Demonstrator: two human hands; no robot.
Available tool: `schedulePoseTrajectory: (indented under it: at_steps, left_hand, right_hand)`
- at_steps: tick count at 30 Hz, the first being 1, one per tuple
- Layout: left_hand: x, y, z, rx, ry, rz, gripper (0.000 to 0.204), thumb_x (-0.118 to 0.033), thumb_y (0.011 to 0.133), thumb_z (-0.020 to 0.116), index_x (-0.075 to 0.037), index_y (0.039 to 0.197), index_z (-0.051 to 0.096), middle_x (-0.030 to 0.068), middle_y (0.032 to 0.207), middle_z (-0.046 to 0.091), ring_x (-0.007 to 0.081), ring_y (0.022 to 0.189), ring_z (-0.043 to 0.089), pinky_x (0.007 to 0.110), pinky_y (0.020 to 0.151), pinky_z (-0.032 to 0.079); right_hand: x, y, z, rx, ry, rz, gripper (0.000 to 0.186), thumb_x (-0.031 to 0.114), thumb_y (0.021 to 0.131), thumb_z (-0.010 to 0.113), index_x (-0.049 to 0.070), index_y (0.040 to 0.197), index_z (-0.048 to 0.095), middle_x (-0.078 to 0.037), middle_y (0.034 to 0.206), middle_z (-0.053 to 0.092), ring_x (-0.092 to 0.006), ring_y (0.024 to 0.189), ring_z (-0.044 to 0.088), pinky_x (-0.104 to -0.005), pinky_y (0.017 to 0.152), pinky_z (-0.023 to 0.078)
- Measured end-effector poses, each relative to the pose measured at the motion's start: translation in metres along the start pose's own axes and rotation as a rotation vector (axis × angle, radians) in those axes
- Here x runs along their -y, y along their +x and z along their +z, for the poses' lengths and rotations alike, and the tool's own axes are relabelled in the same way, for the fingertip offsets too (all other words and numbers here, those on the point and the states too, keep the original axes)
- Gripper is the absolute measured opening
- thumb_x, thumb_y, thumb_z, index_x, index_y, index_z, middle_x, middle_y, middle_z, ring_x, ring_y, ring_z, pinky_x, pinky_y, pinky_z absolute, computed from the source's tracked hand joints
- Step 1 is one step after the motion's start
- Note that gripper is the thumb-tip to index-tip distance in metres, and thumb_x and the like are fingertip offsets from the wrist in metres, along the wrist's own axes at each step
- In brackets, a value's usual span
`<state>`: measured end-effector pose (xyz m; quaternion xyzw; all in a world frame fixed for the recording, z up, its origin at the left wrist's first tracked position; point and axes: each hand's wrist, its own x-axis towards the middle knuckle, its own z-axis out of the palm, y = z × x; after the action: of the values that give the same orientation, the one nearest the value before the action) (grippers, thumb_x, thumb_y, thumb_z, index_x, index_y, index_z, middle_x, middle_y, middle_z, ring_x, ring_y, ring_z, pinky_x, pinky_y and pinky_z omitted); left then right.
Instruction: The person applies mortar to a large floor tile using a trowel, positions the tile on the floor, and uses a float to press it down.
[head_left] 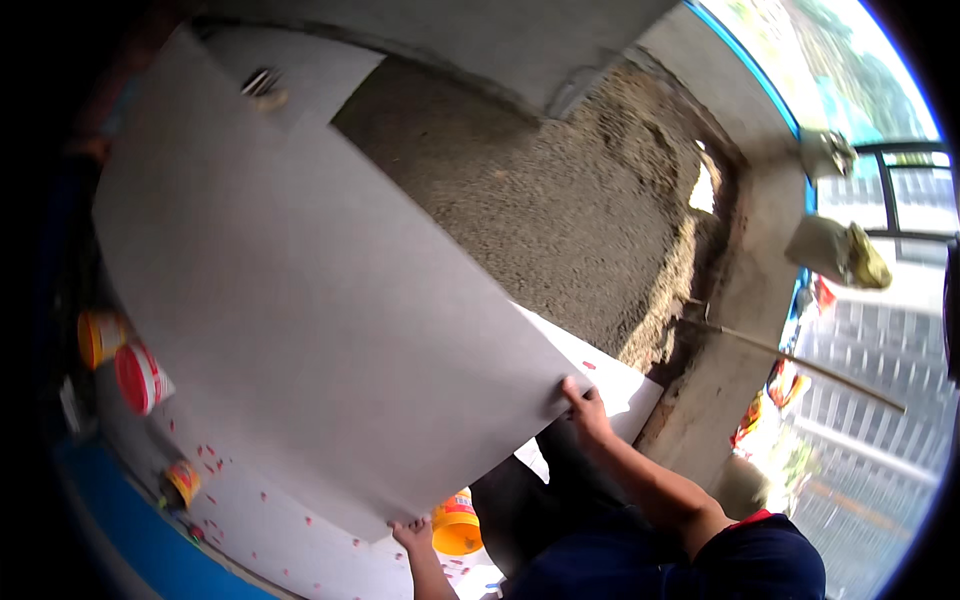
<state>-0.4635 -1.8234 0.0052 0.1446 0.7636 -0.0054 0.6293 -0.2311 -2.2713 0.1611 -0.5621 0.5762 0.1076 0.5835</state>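
Note:
A large, thin grey tile (310,290) fills the left and middle of the head view, tilted across the floor. My left hand (412,533) grips its near edge at the bottom, beside a yellow bucket (457,525). Farther right, my right hand (585,408) is closed on the tile's right corner, thumb on top and the other fingers hidden beneath. Under and past that corner lies a pale floor tile (620,395). At the dark far-left rim, what looks like another person's arm (95,150) is close to the tile's edge; its grip cannot be made out.
Rough sandy mortar (520,200) spreads beyond the tile to a wall block (540,60). A long-handled tool (800,365) leans at the right ledge, where bags (835,250) rest. Left stand a red-and-white bucket (143,380) and yellow tubs (180,483), near scattered red bits (210,465).

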Motion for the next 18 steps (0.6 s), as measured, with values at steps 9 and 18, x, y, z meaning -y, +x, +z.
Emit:
schedulePoseTrajectory:
  at_steps: [9,18]
  left_hand:
    - [-0.057,-0.060,-0.033,-0.203,0.181,0.168,0.050,-0.063,0.096,0.047,-0.018,0.114,0.059,-0.0053,0.101,0.058,0.0125,0.086,0.049,0.033,0.077,0.039]
    - [-0.007,-0.057,-0.025,-0.093,0.180,0.140,0.050,-0.061,0.096,0.049,-0.016,0.115,0.059,-0.0046,0.100,0.059,0.0127,0.086,0.051,0.031,0.076,0.039]
  right_hand:
    - [-0.049,-0.065,-0.050,0.153,0.045,0.137,0.046,0.035,0.094,0.071,-0.001,0.118,0.055,-0.008,0.098,0.063,-0.0137,0.083,0.057,-0.0299,0.075,0.049]
    - [-0.046,-0.039,-0.102,0.128,0.085,0.106,0.052,0.034,0.093,0.073,-0.002,0.124,0.051,-0.012,0.107,0.064,-0.0164,0.094,0.061,-0.0318,0.085,0.051]
